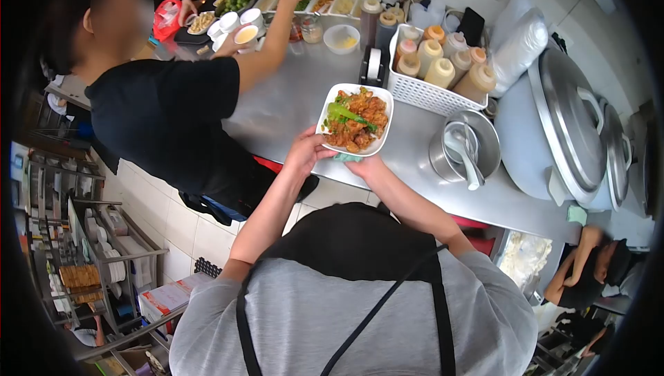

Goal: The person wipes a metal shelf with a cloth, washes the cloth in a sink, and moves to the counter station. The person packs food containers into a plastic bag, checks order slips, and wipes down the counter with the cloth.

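A square white dish of browned, saucy fried pieces with green pepper on top is held just over the near edge of the steel counter. My left hand grips its near left corner, thumb by the rim and fingers partly under it. Beneath the near side is my right hand, with its fingers mostly hidden by the dish. A pale green cloth shows between the dish and my right hand, bunched at the fingertips.
At left a co-worker in black holds a small bowl and reaches toward ingredient trays. A white basket of squeeze bottles stands behind the dish. To the right are a steel pot with ladles and large lidded cookers.
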Motion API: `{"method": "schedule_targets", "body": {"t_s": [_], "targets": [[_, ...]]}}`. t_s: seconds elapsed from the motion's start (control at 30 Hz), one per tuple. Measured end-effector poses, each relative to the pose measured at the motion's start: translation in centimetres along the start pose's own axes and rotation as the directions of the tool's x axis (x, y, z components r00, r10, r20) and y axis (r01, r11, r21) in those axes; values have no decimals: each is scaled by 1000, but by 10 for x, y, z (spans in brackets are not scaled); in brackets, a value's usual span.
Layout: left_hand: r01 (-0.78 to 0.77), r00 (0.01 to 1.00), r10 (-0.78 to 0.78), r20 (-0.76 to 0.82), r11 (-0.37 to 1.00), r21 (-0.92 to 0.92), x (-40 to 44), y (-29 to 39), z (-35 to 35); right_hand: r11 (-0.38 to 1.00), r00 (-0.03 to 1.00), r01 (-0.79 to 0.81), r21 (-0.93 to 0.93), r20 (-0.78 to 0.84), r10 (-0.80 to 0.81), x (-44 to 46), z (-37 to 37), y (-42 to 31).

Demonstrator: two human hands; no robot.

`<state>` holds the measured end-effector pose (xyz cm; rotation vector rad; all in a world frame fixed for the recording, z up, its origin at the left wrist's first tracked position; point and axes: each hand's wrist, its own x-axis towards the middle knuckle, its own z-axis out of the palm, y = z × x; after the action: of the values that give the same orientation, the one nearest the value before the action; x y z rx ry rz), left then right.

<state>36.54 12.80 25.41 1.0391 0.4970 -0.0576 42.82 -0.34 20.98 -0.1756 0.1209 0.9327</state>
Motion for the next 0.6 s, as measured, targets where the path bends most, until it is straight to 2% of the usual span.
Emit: {"method": "schedule_targets", "body": {"t_s": [0.07, 0.13, 0.2, 0.27, 0.33, 0.37, 0.4, 0.43, 0.47, 0.5, 0.57, 0.6], "targets": [[-55, 997, 55, -62, 998, -4, 5, 0, -6, 994, 994, -61, -88, -94, 53, -9, -5, -6], [-78, 990, 75, -118, 997, -25, 15, -8, -18, 970, 963, -113, -214, -264, 54, -25, -2, -20], [-79, 980, 63, -191, 994, -79, 21, -7, -31, 972, 945, -143, -185, -318, 79, -38, -1, -37], [-113, 961, 88, -261, 990, -82, 33, -12, -54, 927, 952, -90, -363, -305, -27, -57, 6, -56], [-162, 924, 114, -364, 981, -106, 37, -8, -68, 659, 923, -21, -752, -267, -276, -70, 5, -73], [-181, 921, 131, -366, 978, -107, 38, -8, -75, 651, 929, -13, -759, -250, -273, -75, -4, -80], [-229, 875, 147, -461, 965, -127, 41, -7, -84, 95, 913, 19, -995, -21, -407, -78, -17, -86], [-280, 819, 162, -550, 950, -137, 45, -7, -93, -496, 884, 25, -868, 250, -394, -82, -26, -89], [-317, 777, 165, -608, 936, -151, 50, -6, -103, -739, 891, -89, -668, 279, -359, -86, -27, -84], [-355, 739, 165, -653, 920, -169, 57, -5, -113, -898, 896, -195, -394, 302, -326, -89, -27, -78], [-417, 697, 153, -701, 881, -222, 71, -2, -136, -943, 936, -82, -321, 300, -184, -83, -42, -76], [-446, 685, 149, -713, 860, -249, 81, 0, -146, -948, 928, -76, -308, 325, -180, -78, -50, -76]]}}
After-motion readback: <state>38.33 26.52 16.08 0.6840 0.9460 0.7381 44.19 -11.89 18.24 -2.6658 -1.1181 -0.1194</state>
